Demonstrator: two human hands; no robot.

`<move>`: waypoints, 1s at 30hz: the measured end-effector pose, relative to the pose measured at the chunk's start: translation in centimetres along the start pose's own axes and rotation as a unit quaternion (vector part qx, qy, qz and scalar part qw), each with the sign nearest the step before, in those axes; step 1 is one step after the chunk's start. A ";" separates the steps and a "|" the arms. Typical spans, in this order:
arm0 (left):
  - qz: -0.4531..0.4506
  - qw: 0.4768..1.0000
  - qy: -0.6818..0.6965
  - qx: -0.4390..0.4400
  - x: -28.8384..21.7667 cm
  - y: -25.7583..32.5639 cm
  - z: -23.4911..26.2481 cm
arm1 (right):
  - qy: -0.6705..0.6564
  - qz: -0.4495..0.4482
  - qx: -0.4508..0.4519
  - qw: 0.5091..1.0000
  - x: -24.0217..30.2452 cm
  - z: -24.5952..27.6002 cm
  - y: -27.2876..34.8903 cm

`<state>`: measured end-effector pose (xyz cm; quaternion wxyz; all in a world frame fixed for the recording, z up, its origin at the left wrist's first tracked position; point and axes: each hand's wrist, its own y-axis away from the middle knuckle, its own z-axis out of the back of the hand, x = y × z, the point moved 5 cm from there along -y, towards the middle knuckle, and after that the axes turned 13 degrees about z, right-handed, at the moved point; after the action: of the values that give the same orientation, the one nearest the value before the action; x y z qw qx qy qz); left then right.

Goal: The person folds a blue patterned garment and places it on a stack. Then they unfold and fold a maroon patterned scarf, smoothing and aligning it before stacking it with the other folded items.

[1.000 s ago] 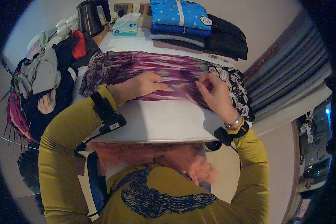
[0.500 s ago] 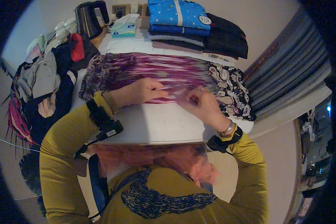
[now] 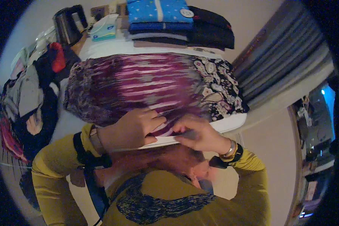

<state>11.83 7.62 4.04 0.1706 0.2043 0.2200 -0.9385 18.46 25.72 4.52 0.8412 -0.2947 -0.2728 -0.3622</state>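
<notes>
Head view, looking down over my chest onto a white table [image 3: 229, 122]. My left hand [image 3: 133, 128] lies flat on the near edge of a purple striped garment [image 3: 139, 90], fingers spread loosely and pressing the cloth, gripping nothing. My right hand [image 3: 199, 133] sits just beside it to the right, fingers curled as if pinching the same near hem; the blur there leaves me unable to tell how tightly it is closed or whether cloth is really caught between the fingers. The garment is spread wide across the table, from the left edge almost to the right, where a black panel with a pale paisley print [image 3: 218, 86] joins it.

To do this step well, I judge that the flat hand should pin the cloth while the other draws the hem straight, so that no crease is trapped beneath.

Materials: the garment looks thin and soft, its purple, grey and white bands running left to right, mottled at the left end. At the far side a stack of folded clothes [image 3: 165, 19] has a blue dotted piece on top and dark pieces beneath, with black folded cloth to its right. A dark kettle [image 3: 69, 24] stands far left, a pale box [image 3: 103, 32] near it. A heap of mixed clothes [image 3: 30, 90] hangs off to the left. Grey ribbed curtains [image 3: 282, 64] fill the right. My sleeves are mustard yellow.
</notes>
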 end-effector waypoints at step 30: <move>0.100 0.989 0.037 0.099 2.2 -0.8 -2.0 | 0.502 -0.161 -0.182 0.830 -13.0 17.5 17.2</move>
<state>10.25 8.80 1.70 0.2343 0.2757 0.1106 -0.9257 19.75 53.45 2.50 0.7229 -0.1723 0.2141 -0.6339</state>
